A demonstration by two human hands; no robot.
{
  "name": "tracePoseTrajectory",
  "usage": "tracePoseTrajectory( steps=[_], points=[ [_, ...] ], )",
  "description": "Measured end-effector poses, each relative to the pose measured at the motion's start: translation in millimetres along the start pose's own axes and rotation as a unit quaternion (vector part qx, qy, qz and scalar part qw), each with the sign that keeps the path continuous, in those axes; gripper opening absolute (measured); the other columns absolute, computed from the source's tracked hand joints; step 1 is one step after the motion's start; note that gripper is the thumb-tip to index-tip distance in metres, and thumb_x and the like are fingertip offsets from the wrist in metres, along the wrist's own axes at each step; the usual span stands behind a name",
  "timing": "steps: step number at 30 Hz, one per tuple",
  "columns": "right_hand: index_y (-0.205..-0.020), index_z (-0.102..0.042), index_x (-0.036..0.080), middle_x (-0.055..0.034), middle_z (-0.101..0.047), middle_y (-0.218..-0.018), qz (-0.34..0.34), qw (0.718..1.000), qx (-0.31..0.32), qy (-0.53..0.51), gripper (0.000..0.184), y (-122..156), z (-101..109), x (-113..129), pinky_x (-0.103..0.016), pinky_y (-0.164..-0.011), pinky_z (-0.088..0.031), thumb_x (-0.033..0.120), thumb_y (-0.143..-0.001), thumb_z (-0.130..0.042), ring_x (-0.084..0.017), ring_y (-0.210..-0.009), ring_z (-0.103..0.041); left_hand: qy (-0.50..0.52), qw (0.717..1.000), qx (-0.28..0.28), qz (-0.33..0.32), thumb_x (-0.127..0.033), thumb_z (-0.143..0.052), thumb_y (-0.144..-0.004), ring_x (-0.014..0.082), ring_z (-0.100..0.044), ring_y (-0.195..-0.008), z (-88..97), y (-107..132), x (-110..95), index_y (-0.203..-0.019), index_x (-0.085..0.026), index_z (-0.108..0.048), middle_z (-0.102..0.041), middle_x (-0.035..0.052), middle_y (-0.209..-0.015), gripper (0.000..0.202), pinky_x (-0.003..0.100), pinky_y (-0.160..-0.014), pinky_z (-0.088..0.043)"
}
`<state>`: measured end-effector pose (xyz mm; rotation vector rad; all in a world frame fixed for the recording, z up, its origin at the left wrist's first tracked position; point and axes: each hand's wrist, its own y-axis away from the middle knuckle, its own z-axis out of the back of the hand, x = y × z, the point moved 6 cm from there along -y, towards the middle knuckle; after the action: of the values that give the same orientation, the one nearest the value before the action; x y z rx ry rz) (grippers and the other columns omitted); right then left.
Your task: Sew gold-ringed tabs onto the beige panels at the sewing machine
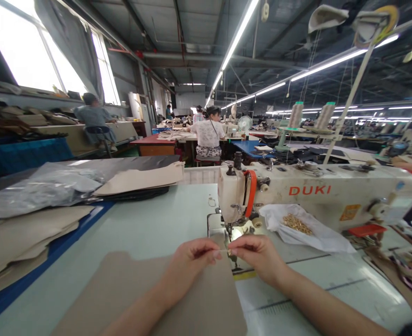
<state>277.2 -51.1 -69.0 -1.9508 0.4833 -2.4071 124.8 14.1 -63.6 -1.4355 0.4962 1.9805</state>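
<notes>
My left hand [195,261] is closed in a pinch above a beige panel [206,294], close to the needle of the sewing machine [232,200]. A thin pale line runs from its fingertips toward the right hand; what exactly it pinches is too small to tell. My right hand [258,256] is closed too, thumb and finger gripping a small gold-coloured metal piece [230,252] just in front of the presser foot. The panel lies flat on the pale machine table [157,210], its right edge beneath the hands.
Right of the needle, a white plastic bag [318,235] holds many small gold-coloured metal pieces [297,224]. Stacked beige panels [17,242] and a clear plastic bag [48,186] lie to the left. Farther off, a person [208,135] sits at another table.
</notes>
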Motion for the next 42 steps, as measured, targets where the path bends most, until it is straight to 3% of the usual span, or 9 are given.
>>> tracePoseTrajectory(
  steps=[5, 11, 14, 17, 20, 25, 31, 37, 42],
  points=[
    [-0.074, -0.074, 0.021, 0.0003, -0.069, -0.068, -0.069, 0.993, 0.035, -0.087, 0.021, 0, -3, -8, -0.026, -0.066, -0.048, 0.038, -0.061, -0.077, -0.013, -0.064, -0.060, 0.036, 0.999, 0.017, 0.017, -0.039, -0.064, -0.070, 0.0149, -0.057, -0.064, -2.7, -1, 1, -0.073, -0.016, -0.067, -0.066, 0.0012, -0.066, 0.023, 0.025, -0.064, -0.043],
    [-0.078, -0.072, 0.018, -0.0010, -0.069, -0.071, -0.157, 0.965, 0.103, -0.185, 0.033, 4, -15, -15, -0.029, -0.071, -0.050, 0.042, -0.057, -0.080, -0.013, -0.065, -0.063, 0.135, 0.988, 0.057, 0.057, -0.045, -0.072, -0.061, 0.0126, -0.057, -0.055, -11.7, -2, 4, -0.074, -0.015, -0.061, -0.066, 0.0019, -0.063, 0.034, 0.026, -0.058, -0.045],
    [-0.083, -0.072, 0.019, -0.0003, -0.069, -0.075, -0.136, 0.975, 0.079, -0.160, 0.033, 5, -16, -11, -0.028, -0.072, -0.049, 0.043, -0.060, -0.077, -0.012, -0.067, -0.062, 0.163, 0.983, 0.061, 0.060, -0.044, -0.072, -0.061, 0.0114, -0.056, -0.052, -12.8, -2, 6, -0.075, -0.015, -0.057, -0.065, 0.0012, -0.061, 0.036, 0.025, -0.056, -0.044],
    [-0.084, -0.071, 0.020, 0.0001, -0.067, -0.076, -0.067, 0.993, 0.034, -0.090, 0.026, 6, -13, 1, -0.026, -0.071, -0.047, 0.042, -0.069, -0.070, -0.013, -0.070, -0.060, 0.180, 0.980, 0.050, 0.065, -0.041, -0.073, -0.061, 0.0114, -0.057, -0.050, -12.4, -2, 9, -0.074, -0.015, -0.054, -0.065, 0.0015, -0.060, 0.035, 0.024, -0.054, -0.044],
    [-0.079, -0.068, 0.020, 0.0000, -0.065, -0.073, -0.031, 0.998, 0.032, -0.035, 0.019, 9, -17, 9, -0.025, -0.068, -0.046, 0.037, -0.075, -0.063, -0.014, -0.071, -0.059, 0.177, 0.981, 0.029, 0.081, -0.035, -0.072, -0.060, 0.0118, -0.057, -0.050, -12.5, 0, 12, -0.070, -0.016, -0.053, -0.064, 0.0012, -0.057, 0.029, 0.024, -0.054, -0.044],
    [-0.068, -0.062, 0.019, 0.0024, -0.061, -0.063, -0.077, 0.995, 0.038, -0.048, 0.018, 5, -27, 1, -0.024, -0.060, -0.042, 0.033, -0.062, -0.072, -0.012, -0.060, -0.054, 0.189, 0.977, 0.025, 0.092, -0.030, -0.072, -0.058, 0.0119, -0.057, -0.049, -14.7, 3, 11, -0.068, -0.016, -0.053, -0.064, 0.0003, -0.056, 0.026, 0.025, -0.054, -0.046],
    [-0.070, -0.062, 0.018, 0.0019, -0.063, -0.065, -0.139, 0.977, 0.028, -0.159, 0.032, 2, -30, -7, -0.026, -0.064, -0.044, 0.043, -0.057, -0.078, -0.012, -0.061, -0.056, 0.251, 0.959, 0.009, 0.133, -0.044, -0.065, -0.068, 0.0118, -0.060, -0.054, -12.6, 3, 13, -0.074, -0.015, -0.056, -0.066, 0.0038, -0.062, 0.032, 0.024, -0.058, -0.044],
    [-0.066, -0.059, 0.018, 0.0042, -0.058, -0.058, -0.122, 0.978, 0.006, -0.167, 0.032, 5, -30, -4, -0.024, -0.061, -0.041, 0.042, -0.056, -0.078, -0.011, -0.059, -0.053, 0.232, 0.962, 0.025, 0.139, -0.026, -0.073, -0.055, 0.0086, -0.053, -0.054, -13.9, 1, 12, -0.077, -0.015, -0.058, -0.060, -0.0025, -0.058, 0.028, 0.022, -0.057, -0.041],
    [-0.067, -0.057, 0.018, 0.0045, -0.057, -0.059, -0.127, 0.978, 0.053, -0.153, 0.033, 5, -36, -5, -0.024, -0.059, -0.040, 0.043, -0.058, -0.077, -0.010, -0.057, -0.050, 0.212, 0.964, 0.034, 0.156, -0.022, -0.068, -0.054, 0.0091, -0.052, -0.057, -12.7, 5, 9, -0.070, -0.014, -0.056, -0.059, -0.0017, -0.058, 0.022, 0.022, -0.060, -0.039]
  ],
)
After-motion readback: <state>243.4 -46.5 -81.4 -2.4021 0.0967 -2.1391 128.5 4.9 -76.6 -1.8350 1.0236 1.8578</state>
